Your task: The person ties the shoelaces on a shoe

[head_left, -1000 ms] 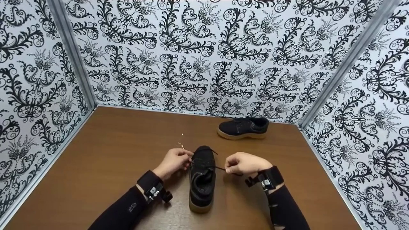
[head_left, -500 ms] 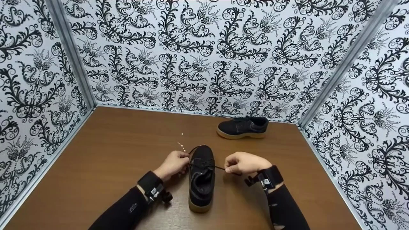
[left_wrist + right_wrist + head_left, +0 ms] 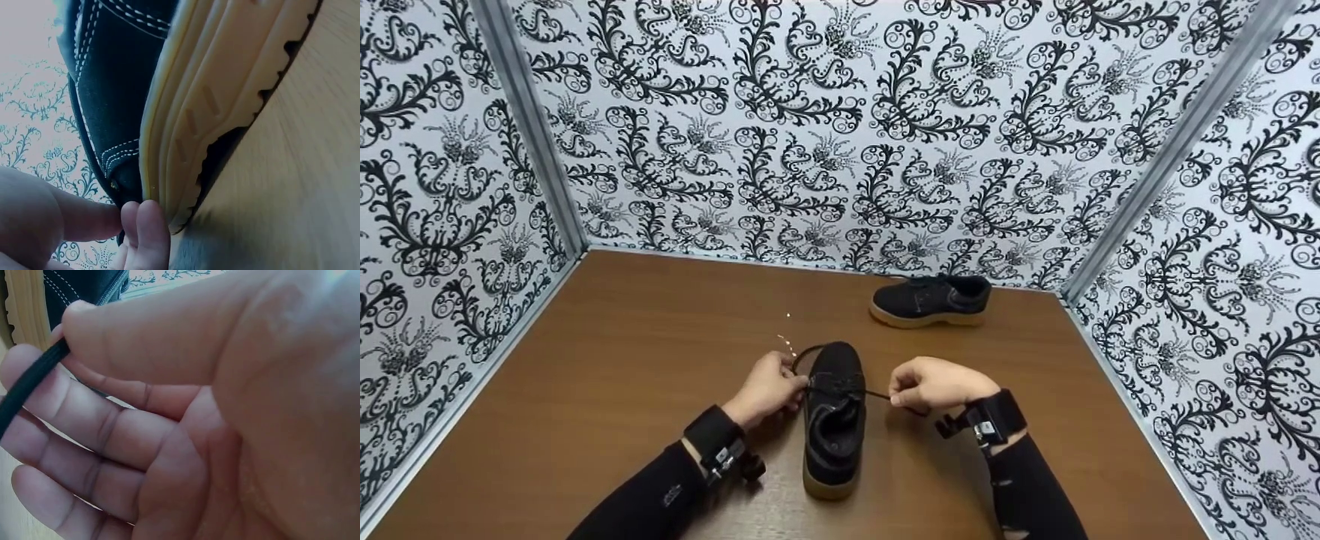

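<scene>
A black shoe (image 3: 832,427) with a tan sole stands upright between my hands, its toe pointing away from me. At its left side my left hand (image 3: 765,386) pinches a black shoelace between thumb and fingers, close to the upper; part of that lace curves up beside the toe. In the left wrist view, the fingertips (image 3: 147,222) come against the edge of the tan sole (image 3: 191,107). To the right of the shoe, my right hand (image 3: 937,382) pinches the other shoelace (image 3: 877,394), which runs taut from the eyelets. Its tail (image 3: 28,379) hangs past the thumb.
Another black shoe (image 3: 934,300) with a tan sole lies farther back on the brown table (image 3: 660,322), toe to the left. Patterned panels (image 3: 810,135) wall in the back and both sides. Small bright specks (image 3: 786,345) show on the table beyond my left hand.
The lace end that lay across the toe has been drawn to the left, where it now arcs beside the toe. My left hand has shifted its pinch slightly; the right hand stays put.
</scene>
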Demonstrator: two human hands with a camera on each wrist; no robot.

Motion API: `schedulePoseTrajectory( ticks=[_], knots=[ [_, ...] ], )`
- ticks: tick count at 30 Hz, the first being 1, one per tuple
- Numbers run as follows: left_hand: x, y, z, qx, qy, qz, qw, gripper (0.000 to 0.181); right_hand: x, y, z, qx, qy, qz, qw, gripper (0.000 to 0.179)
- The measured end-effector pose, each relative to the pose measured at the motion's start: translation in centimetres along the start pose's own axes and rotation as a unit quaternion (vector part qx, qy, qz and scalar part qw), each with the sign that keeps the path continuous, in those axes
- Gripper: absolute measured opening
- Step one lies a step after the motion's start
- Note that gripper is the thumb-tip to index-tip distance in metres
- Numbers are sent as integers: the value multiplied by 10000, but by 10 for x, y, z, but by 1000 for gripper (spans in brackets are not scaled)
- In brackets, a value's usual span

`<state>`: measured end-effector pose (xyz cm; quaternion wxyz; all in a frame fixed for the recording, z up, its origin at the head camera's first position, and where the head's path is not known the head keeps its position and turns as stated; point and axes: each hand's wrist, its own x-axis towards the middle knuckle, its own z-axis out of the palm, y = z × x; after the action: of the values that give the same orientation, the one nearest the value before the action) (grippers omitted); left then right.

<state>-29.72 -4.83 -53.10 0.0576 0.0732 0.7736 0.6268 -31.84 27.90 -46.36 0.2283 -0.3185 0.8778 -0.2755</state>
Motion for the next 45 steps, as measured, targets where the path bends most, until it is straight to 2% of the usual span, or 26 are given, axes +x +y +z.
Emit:
schedulePoseTrajectory(
  ticks=[8, 16, 24, 29, 34, 36, 38, 40, 41, 43, 45],
  knots=[
    [1, 0, -2, -161, -163, -204, 9995, 52, 0, 0, 0, -127, 79, -43, 9999, 12],
    [2, 1, -4, -292, -115, -397, 9987, 16, 0, -2, 0, -102, 77, 7, 9999, 13],
    [-1, 2, -1, -463, -166, -444, 9978, 19, 0, -3, 0, -29, 93, -54, 9999, 11],
    [-2, 1, 0, -339, -180, -521, 9979, 25, -1, -2, 0, 56, 117, -2, 9999, 8],
    [-2, 0, 0, -320, -216, -426, 9983, 26, -1, 1, -2, 128, 173, -12, 9998, 5],
    [-2, -1, 0, -350, -251, -340, 9985, 25, -2, 0, -3, 141, 273, -25, 9995, 9],
    [-2, -2, 0, -386, -287, -270, 9985, 25, -1, -2, -3, 48, 617, -97, 9980, 11],
    [-2, -3, 0, -428, -313, -229, 9983, 25, 3, -6, -1, -194, 1333, -294, 9905, 10],
    [-2, -3, 0, -451, -317, -232, 9982, 26, 6, -9, 1, -370, 1802, -458, 9819, 10],
    [-2, -3, 0, -512, -327, -238, 9979, 26, 15, -17, 7, -691, 2744, -961, 9543, 9],
    [-2, -3, 0, -559, -328, -233, 9976, 26, 24, -27, 14, -934, 3359, -1657, 9225, 15]
  ],
)
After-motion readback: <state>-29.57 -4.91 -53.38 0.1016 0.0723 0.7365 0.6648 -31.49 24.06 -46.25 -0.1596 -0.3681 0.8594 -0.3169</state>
